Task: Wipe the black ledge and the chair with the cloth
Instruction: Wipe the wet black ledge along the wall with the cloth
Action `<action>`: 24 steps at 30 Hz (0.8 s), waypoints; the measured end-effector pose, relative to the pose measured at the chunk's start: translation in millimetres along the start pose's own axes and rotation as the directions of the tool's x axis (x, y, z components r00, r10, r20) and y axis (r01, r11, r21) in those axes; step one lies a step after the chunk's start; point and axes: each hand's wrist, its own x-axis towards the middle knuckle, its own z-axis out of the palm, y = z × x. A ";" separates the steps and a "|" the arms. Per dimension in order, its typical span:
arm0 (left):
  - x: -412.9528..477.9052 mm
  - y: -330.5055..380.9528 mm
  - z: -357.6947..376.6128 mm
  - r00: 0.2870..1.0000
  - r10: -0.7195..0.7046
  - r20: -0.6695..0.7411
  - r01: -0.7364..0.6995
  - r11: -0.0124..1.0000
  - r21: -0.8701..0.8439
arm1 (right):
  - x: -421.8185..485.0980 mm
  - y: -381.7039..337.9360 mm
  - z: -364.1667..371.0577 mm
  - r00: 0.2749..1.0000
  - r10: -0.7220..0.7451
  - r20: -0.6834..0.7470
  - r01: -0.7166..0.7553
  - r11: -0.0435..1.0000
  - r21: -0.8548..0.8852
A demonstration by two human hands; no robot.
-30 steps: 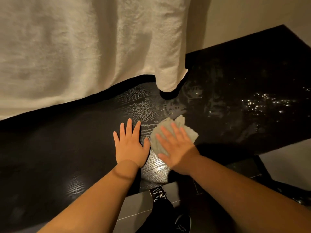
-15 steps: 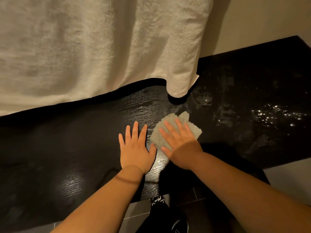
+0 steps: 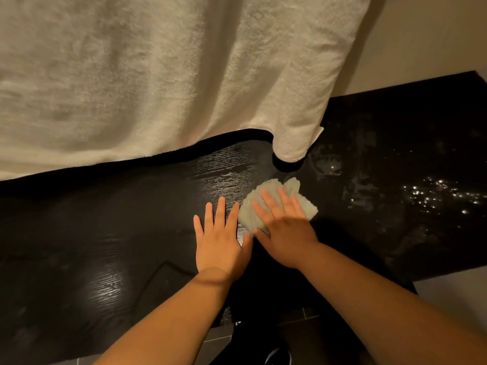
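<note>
The ledge (image 3: 105, 246) was judged partly wiped: wet smears and droplets were seen on its right part, and no chair was in view. The crumpled cloth (image 3: 247, 213) was pressed mid-ledge under the outspread right hand (image 3: 284, 227), its long axis roughly left-right, one corner pointed toward the towel (image 3: 158, 75). The left hand (image 3: 221, 246) was laid flat, released, just beside it.

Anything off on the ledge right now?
Yes: droplets and smeary streaks glint on the right part of the black ledge, beyond the cloth under the right hand; looks wet, not yet wiped. A corner of the white towel hangs low over it.
</note>
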 end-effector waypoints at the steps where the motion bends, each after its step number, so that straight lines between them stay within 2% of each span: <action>1: -0.3 -1.0 -0.7 1.000 0.003 0.008 -0.003 1.000 -0.001 | 2.5 8.0 -0.8 0.999 -0.043 0.002 0.043 0.999 -0.004; 3: -1.8 -0.7 -1.9 1.000 0.012 0.025 -0.013 1.000 0.012 | 15.0 27.2 -4.0 0.998 -0.024 -0.057 0.021 0.999 -0.049; 4: -1.6 -1.4 -2.8 0.999 0.015 0.038 -0.015 1.000 0.010 | 26.0 35.8 -6.4 0.995 0.041 -0.093 -0.045 0.998 -0.045; 7: -1.0 -2.2 -7.7 0.999 0.014 0.048 -0.012 0.999 -0.033 | 54.9 39.3 -18.8 0.959 0.279 -0.049 -0.278 0.960 0.028; 9: -0.5 -2.4 -6.2 0.999 0.012 0.050 -0.010 0.999 -0.042 | 59.5 25.0 -19.6 0.933 0.348 -0.089 -0.344 0.937 0.058; 10: -0.6 -2.7 -4.8 0.999 0.016 0.045 -0.014 0.999 -0.043 | 55.2 18.0 -17.7 0.944 0.315 -0.093 -0.312 0.949 0.050; 14: -0.6 -8.3 -3.5 0.998 0.048 0.047 -0.045 0.997 -0.062 | 24.2 17.2 -4.9 0.999 0.013 -0.037 -0.016 0.998 -0.064; 16: 0.4 -12.9 -6.9 0.997 0.056 0.044 -0.052 0.994 -0.096 | 25.5 33.0 -12.5 0.999 -0.047 -0.006 0.046 0.994 -0.103; 17: 3.7 -16.4 -9.5 0.997 0.065 0.037 -0.060 0.992 -0.114 | 31.6 40.1 -15.7 1.000 -0.020 0.006 0.021 0.992 -0.128; 19: 21.4 -28.5 -17.8 0.996 0.088 0.001 -0.087 0.988 -0.126 | 50.8 45.4 -23.9 0.989 0.147 -0.016 -0.148 0.985 -0.091; 22: 62.0 -62.5 -31.3 0.996 0.048 -0.081 -0.053 0.996 -0.069 | 86.2 26.7 -29.7 0.902 0.409 -0.139 -0.415 0.910 -0.016; 24: 79.7 -82.2 -35.8 0.999 0.022 -0.042 -0.023 1.000 -0.014 | 100.4 -1.0 -30.7 0.869 0.476 -0.137 -0.477 0.878 0.026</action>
